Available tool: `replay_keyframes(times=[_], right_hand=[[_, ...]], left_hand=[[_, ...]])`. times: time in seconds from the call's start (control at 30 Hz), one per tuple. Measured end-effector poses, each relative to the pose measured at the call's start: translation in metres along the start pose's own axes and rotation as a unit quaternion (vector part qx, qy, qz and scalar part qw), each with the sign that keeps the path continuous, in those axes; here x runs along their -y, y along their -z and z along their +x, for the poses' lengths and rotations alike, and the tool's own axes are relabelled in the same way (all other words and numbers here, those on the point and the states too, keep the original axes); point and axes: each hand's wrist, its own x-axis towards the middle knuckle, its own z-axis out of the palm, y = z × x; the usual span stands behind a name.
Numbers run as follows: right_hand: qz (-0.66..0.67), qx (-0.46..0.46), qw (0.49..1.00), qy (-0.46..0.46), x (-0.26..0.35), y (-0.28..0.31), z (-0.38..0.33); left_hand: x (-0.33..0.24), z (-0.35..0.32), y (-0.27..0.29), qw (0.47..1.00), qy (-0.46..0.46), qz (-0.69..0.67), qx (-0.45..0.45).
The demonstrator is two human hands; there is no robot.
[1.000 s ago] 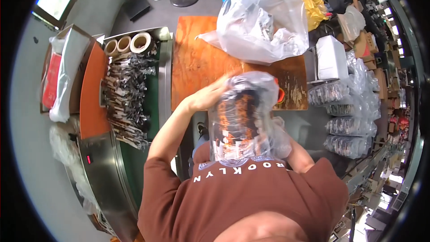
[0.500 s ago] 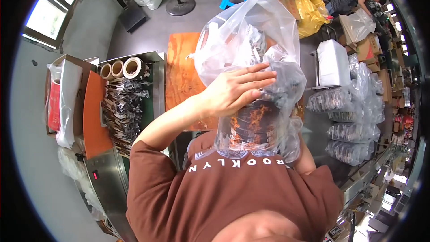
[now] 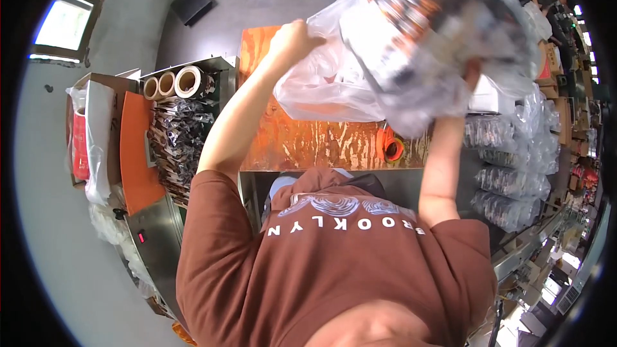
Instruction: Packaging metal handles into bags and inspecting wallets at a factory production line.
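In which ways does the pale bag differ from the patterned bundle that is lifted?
The bag lies on the table; the bundle is raised in the right hand. The bag looks pale; the bundle, blurred, shows dark and orange patches. Both have translucent plastic.

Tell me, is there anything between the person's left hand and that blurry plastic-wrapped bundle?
Yes: in this view, part of the big clear plastic bag on the wooden table spreads between the left hand, at the bag's edge, and the wrapped bundle.

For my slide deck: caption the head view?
Right hand holding a bagged bundle, left hand at the edge of a clear bag on a table.
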Motion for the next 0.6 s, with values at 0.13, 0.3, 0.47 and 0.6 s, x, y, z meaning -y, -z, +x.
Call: replay_keyframes(times=[0.13, 0.3, 0.47, 0.6], right_hand=[[-0.251, 0.071, 0.963, 0.062, -0.092, 0.019, 0.044], [-0.287, 0.225, 0.931, 0.030, -0.233, 0.037, 0.051], [-0.530, 0.195, 0.825, 0.030, -0.235, -0.044, -0.005], [-0.617, 0.166, 0.769, 0.004, -0.252, -0.064, -0.023]], left_hand=[[0.017, 0.023, 0.022, 0.899, 0.155, -0.408, 0.022], [0.012, -0.003, 0.028, 0.919, 0.089, -0.383, -0.041], [0.077, -0.039, 0.024, 0.803, 0.219, -0.553, -0.035], [0.056, -0.055, 0.043, 0.851, 0.286, -0.441, -0.008]])
